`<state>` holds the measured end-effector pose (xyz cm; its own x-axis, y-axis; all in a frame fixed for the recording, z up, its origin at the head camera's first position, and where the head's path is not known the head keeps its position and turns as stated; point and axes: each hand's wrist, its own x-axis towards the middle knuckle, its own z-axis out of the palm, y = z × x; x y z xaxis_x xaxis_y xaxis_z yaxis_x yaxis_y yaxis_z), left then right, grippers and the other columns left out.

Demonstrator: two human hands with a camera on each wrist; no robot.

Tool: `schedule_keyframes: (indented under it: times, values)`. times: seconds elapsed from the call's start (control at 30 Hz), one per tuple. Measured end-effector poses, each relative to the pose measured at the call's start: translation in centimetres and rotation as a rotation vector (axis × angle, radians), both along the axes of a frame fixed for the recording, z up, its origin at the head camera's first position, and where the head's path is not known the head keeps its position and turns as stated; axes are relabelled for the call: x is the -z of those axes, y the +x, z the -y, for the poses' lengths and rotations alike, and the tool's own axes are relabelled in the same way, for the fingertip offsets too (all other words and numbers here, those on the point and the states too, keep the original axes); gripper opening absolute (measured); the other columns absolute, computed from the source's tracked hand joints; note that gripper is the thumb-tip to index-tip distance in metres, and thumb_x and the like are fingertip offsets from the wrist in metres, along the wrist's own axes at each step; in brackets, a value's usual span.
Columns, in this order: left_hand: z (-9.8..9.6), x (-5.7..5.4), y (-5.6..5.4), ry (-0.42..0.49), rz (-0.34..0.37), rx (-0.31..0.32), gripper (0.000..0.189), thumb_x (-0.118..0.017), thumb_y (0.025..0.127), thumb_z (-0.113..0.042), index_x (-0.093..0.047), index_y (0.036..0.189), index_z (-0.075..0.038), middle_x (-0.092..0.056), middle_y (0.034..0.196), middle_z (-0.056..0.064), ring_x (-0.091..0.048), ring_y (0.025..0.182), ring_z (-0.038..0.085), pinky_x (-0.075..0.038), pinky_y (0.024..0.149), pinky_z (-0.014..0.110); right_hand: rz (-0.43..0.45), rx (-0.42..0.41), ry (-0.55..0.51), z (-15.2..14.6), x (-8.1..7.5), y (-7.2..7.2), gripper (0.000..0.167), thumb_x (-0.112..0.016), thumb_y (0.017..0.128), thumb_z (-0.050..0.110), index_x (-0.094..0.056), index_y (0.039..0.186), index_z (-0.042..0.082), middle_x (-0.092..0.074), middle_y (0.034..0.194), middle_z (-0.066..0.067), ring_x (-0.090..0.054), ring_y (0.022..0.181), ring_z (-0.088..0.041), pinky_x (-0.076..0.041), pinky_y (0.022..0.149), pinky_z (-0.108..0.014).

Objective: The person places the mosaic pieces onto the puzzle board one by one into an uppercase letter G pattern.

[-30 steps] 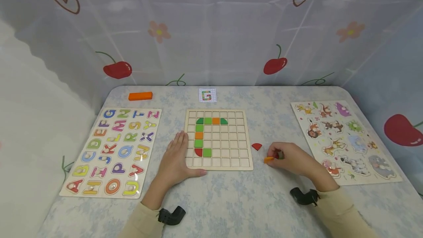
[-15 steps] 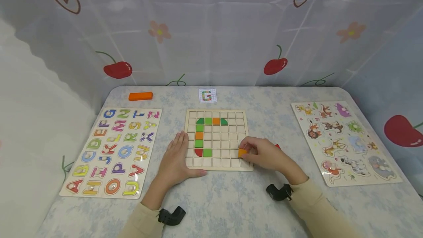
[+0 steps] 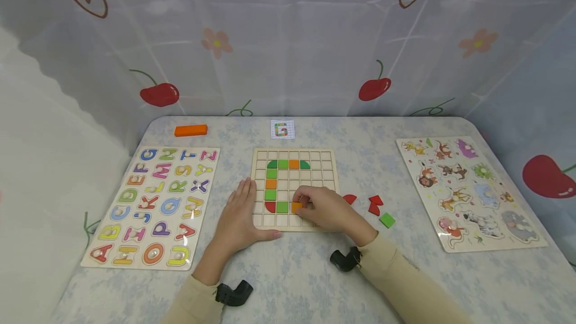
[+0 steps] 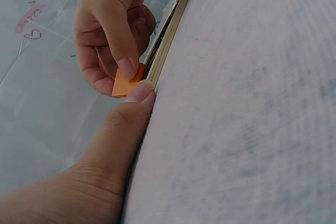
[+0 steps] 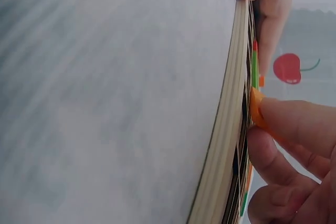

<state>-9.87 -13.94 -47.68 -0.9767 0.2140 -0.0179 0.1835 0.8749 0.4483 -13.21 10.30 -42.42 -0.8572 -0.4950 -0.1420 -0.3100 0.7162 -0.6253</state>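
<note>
My right hand (image 3: 321, 206) pinches an orange square tile (image 3: 296, 207) between thumb and fingers, over the wooden grid board (image 3: 315, 223). The tile sits just right of a green square tile (image 3: 282, 207) in the board's lower row; the right wrist view shows the orange tile (image 5: 256, 109) tilted at the board's surface. Green, orange and red tiles form a C-like outline on the board, with a red quarter-round tile (image 3: 270, 207) at its lower left corner. My left hand (image 3: 238, 216) rests flat along the board's left edge, fingers straight, thumb at the front edge.
Several red quarter-round tiles (image 3: 374, 208) and a green square tile (image 3: 387, 220) lie right of the board. A small pattern card (image 3: 282, 129) and an orange bar (image 3: 191, 130) lie behind. A letter puzzle (image 3: 153, 209) stands left, an animal puzzle (image 3: 468, 194) right.
My right hand has carried the orange tile leftward from the table onto the board's lower row. Loose red and green tiles beside the board are now uncovered. My left hand has stayed in place.
</note>
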Motion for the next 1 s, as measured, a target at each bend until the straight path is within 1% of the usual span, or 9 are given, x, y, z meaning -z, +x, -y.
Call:
schedule_keyframes:
  times: [0.17, 0.3, 0.57, 0.8, 0.87, 1.0]
  values:
    - [0.00, -0.10, 0.04, 0.001, 0.008, 0.000, 0.143, -0.074, 0.059, -0.082, -0.011, 0.158, -0.001, -0.007, 0.168, 0.012, -0.005, 0.156, 0.028, -0.014, 0.126, 0.049, -0.049, -0.003, 0.041, 0.91, 0.01, -0.01, 0.010, -0.072, 0.090, 0.020, -0.068, 0.099, 0.023, -0.057, 0.078, 0.010, -0.053, 0.070, -0.010, -0.047, 0.066, -0.027]
    - [-0.01, -0.20, 0.08, 0.000, 0.009, 0.000, 0.143, -0.074, 0.059, -0.082, -0.011, 0.158, -0.001, -0.008, 0.168, 0.012, -0.006, 0.156, 0.028, -0.014, 0.126, 0.049, -0.072, -0.006, 0.058, 1.01, 0.01, 0.09, 0.011, -0.073, 0.089, 0.019, -0.069, 0.100, 0.022, -0.057, 0.081, 0.010, -0.052, 0.073, -0.010, -0.047, 0.068, -0.027]
    - [0.05, -0.19, 0.07, -0.002, 0.010, 0.001, 0.143, -0.074, 0.059, -0.082, -0.011, 0.158, -0.001, -0.007, 0.168, 0.012, -0.005, 0.157, 0.028, -0.014, 0.126, 0.048, -0.078, -0.009, 0.073, 1.00, 0.01, 0.17, 0.009, -0.074, 0.089, 0.020, -0.071, 0.098, 0.022, -0.064, 0.094, 0.009, -0.055, 0.081, -0.009, -0.049, 0.075, -0.029]
    - [0.01, -0.23, 0.06, -0.006, 0.006, 0.005, 0.143, -0.074, 0.059, -0.082, -0.011, 0.158, -0.001, -0.007, 0.168, 0.013, -0.005, 0.157, 0.028, -0.014, 0.126, 0.048, -0.100, -0.015, 0.128, 0.99, -0.07, 0.38, 0.016, -0.074, 0.089, 0.024, -0.074, 0.105, 0.020, -0.065, 0.094, 0.008, -0.055, 0.078, -0.008, -0.048, 0.070, -0.027]
    - [0.00, -0.21, 0.05, -0.006, 0.002, 0.005, 0.143, -0.074, 0.059, -0.082, -0.011, 0.158, -0.001, -0.008, 0.168, 0.013, -0.005, 0.156, 0.028, -0.014, 0.126, 0.048, -0.105, -0.021, 0.136, 0.91, -0.14, 0.47, 0.019, -0.074, 0.090, 0.025, -0.076, 0.108, 0.020, -0.066, 0.095, 0.008, -0.054, 0.077, -0.006, -0.047, 0.068, -0.025]
    - [-0.01, -0.16, 0.08, 0.001, 0.002, 0.003, 0.143, -0.073, 0.059, -0.083, -0.011, 0.158, -0.001, -0.007, 0.168, 0.012, -0.006, 0.156, 0.028, -0.014, 0.126, 0.048, -0.112, -0.048, 0.134, 0.46, -0.33, 0.68, 0.025, -0.074, 0.090, 0.024, -0.077, 0.114, 0.021, -0.066, 0.094, 0.008, -0.053, 0.072, -0.005, -0.045, 0.061, -0.022]
